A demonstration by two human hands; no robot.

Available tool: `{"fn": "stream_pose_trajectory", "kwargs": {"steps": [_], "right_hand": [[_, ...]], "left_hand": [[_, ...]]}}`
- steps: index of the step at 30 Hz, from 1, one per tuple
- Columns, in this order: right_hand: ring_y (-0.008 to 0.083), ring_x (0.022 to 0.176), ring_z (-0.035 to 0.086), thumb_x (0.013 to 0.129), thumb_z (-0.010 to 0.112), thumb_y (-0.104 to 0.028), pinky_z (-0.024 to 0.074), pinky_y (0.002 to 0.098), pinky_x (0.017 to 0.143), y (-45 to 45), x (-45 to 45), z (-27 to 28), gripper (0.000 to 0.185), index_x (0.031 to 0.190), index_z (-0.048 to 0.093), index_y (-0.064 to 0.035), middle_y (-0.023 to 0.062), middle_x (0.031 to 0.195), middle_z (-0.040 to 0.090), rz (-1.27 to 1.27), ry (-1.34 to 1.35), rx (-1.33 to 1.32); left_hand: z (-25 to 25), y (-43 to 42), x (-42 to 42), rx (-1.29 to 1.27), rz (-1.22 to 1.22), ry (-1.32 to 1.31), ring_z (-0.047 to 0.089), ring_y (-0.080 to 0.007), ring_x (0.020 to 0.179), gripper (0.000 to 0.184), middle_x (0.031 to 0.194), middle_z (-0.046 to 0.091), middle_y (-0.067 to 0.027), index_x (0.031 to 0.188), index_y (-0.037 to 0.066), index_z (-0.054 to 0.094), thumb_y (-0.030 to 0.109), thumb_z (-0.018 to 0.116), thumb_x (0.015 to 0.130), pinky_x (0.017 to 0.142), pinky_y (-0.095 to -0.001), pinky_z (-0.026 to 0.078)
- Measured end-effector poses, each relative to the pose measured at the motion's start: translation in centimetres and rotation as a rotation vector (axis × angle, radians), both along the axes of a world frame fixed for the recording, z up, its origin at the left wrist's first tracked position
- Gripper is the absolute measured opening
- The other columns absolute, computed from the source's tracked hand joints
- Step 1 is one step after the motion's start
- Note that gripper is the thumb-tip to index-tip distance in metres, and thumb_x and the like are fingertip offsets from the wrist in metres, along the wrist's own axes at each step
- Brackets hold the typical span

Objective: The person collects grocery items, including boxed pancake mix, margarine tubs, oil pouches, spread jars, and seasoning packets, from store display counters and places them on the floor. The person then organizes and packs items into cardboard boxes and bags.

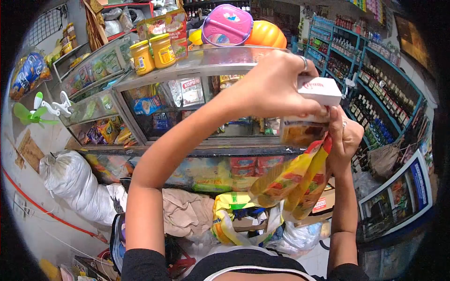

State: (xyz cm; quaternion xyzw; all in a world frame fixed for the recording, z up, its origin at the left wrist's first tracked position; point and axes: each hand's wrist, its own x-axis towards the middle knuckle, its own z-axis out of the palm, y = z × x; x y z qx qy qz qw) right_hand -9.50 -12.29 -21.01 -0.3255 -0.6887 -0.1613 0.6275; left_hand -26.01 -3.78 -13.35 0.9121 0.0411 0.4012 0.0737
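My left hand (276, 84) is closed around a small carton (323, 91) with a white top and "Cream" in red letters. Its front face shows a brown picture, partly covered by my fingers. Just below and to the right, my right hand (346, 136) pinches the upper ends of two long yellow-and-red plastic packets (300, 180), which hang down with yellowish contents. The two hands almost touch, thumbs close together at the carton's lower edge. Both are held up in front of a glass display case (187, 136).
On the case stand two yellow-lidded jars (152, 56), a pink container (227, 25) and an orange pumpkin-shaped one (267, 35). Blue shelves of bottles (375, 89) line the right. Below are a yellow bag (225, 220) and white sacks (77, 187). A green fan (35, 112) is at left.
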Motion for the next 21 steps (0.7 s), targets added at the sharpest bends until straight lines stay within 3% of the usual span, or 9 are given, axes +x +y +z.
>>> {"fn": "stream_pose_trajectory", "kwargs": {"steps": [5, 8, 11, 14, 15, 18, 19, 21], "right_hand": [[0.0197, 0.045, 0.042, 0.09, 0.05, 0.001, 0.0506, 0.0427, 0.079, -0.1, -0.6, -0.8, 0.033, 0.057, 0.045, 0.0037, 0.0075, 0.051, 0.044, 0.103, -0.016, -0.053], [0.0221, 0.044, 0.044, 0.088, 0.051, 0.003, 0.0508, 0.0422, 0.078, 0.5, -0.6, -1.1, 0.032, 0.057, 0.045, 0.0032, 0.0081, 0.051, 0.045, 0.121, -0.105, -0.043], [0.0209, 0.043, 0.042, 0.088, 0.051, 0.003, 0.0507, 0.0439, 0.077, 0.6, -0.6, -1.5, 0.033, 0.056, 0.045, 0.0027, 0.0076, 0.051, 0.045, 0.126, -0.063, -0.061], [0.0183, 0.043, 0.04, 0.089, 0.05, 0.001, 0.0506, 0.0462, 0.077, 0.2, -0.6, -1.4, 0.035, 0.055, 0.044, 0.0015, 0.0059, 0.049, 0.044, 0.14, -0.002, -0.018], [0.017, 0.043, 0.039, 0.091, 0.049, -0.002, 0.0508, 0.0472, 0.077, 0.9, -0.6, -1.6, 0.037, 0.054, 0.043, 0.0012, 0.0049, 0.049, 0.044, 0.166, 0.03, 0.082], [0.0166, 0.043, 0.039, 0.09, 0.048, -0.002, 0.0505, 0.049, 0.078, -0.3, 1.0, -1.4, 0.037, 0.054, 0.043, 0.0016, 0.0052, 0.049, 0.043, 0.129, 0.003, 0.081], [0.0161, 0.043, 0.037, 0.09, 0.048, 0.0, 0.05, 0.0477, 0.075, -0.7, 1.4, -1.2, 0.037, 0.054, 0.041, 0.0015, 0.005, 0.049, 0.043, 0.091, 0.003, 0.105], [0.0165, 0.044, 0.037, 0.089, 0.048, 0.0, 0.0488, 0.045, 0.072, -1.6, 2.8, -1.1, 0.036, 0.054, 0.041, 0.0014, 0.005, 0.05, 0.042, 0.032, -0.035, 0.143]], "left_hand": [[-1.4, -0.7, -0.6, -0.128, 0.11, -0.08, 0.067, -0.0184, 0.075, 0.046, 0.081, 0.068, -0.015, 0.089, -0.006, 0.067, 0.031, 0.079, 0.064, 0.072, -0.0307, 0.052], [-2.4, 0.0, -0.5, -0.022, 0.202, -0.121, 0.066, -0.0157, 0.073, 0.044, 0.078, 0.068, -0.0141, 0.087, -0.005, 0.067, 0.03, 0.08, 0.064, 0.071, -0.0292, 0.051], [-3.2, 0.0, -0.7, -0.153, 0.129, -0.131, 0.064, -0.0129, 0.077, 0.04, 0.082, 0.068, -0.011, 0.09, -0.002, 0.066, 0.024, 0.081, 0.064, 0.071, -0.0279, 0.051], [-4.9, -0.2, 0.4, -0.435, -0.052, -0.43, 0.066, -0.0176, 0.074, 0.045, 0.082, 0.068, -0.0148, 0.09, -0.005, 0.064, 0.025, 0.08, 0.061, 0.068, -0.0306, 0.053], [-5.4, -0.7, 0.4, -0.544, -0.057, -0.421, 0.063, -0.014, 0.076, 0.046, 0.087, 0.064, -0.0092, 0.099, 0.0, 0.058, 0.018, 0.082, 0.064, 0.067, -0.0285, 0.052], [-6.4, -2.7, 0.1, -0.684, -0.033, -0.564, 0.062, -0.0143, 0.076, 0.052, 0.09, 0.059, -0.0076, 0.105, 0.002, 0.053, 0.017, 0.083, 0.065, 0.064, -0.0271, 0.052], [-7.5, -2.4, 0.0, -0.611, -0.001, -0.587, 0.061, -0.0133, 0.076, 0.053, 0.092, 0.057, -0.0071, 0.107, 0.003, 0.051, 0.015, 0.083, 0.067, 0.06, -0.0259, 0.053], [-8.0, -4.7, -1.4, -0.788, 0.015, -0.654, 0.059, -0.0133, 0.085, 0.051, 0.096, 0.057, -0.0066, 0.109, 0.006, 0.052, 0.011, 0.081, 0.068, 0.063, -0.0249, 0.053]]}}
